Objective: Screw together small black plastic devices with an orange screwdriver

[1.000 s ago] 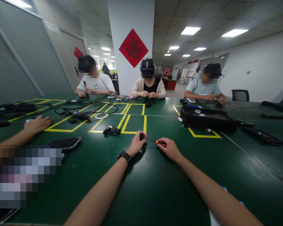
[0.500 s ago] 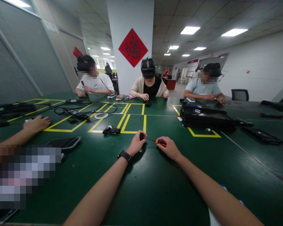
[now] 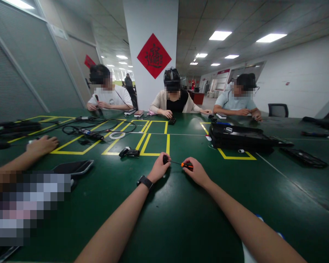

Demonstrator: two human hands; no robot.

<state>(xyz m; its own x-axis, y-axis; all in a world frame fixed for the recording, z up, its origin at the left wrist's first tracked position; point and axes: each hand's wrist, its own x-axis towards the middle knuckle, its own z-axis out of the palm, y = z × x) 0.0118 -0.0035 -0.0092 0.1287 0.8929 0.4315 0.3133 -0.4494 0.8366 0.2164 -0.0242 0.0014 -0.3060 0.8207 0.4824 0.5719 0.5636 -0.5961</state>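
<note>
My right hand [image 3: 199,171] is closed around the orange and black handle of a screwdriver [image 3: 186,166]. The thin shaft points left, and its tip meets a small black device [image 3: 165,159]. That device is held between the thumb and fingers of my left hand [image 3: 158,168], which wears a black watch. Fingers cover part of the device, so its exact kind does not show. Both hands are low over the green table [image 3: 164,226].
Small black items [image 3: 129,151] lie beyond my left hand, near a white cable coil [image 3: 117,135]. A stack of black cases [image 3: 238,137] stands at the right. A neighbour's hand [image 3: 43,144] rests at the left. Several people sit around the table.
Across the table, the middle person's arm has stretched out toward the right-hand neighbour. My hands, the screwdriver and the black device stay almost where they were.
</note>
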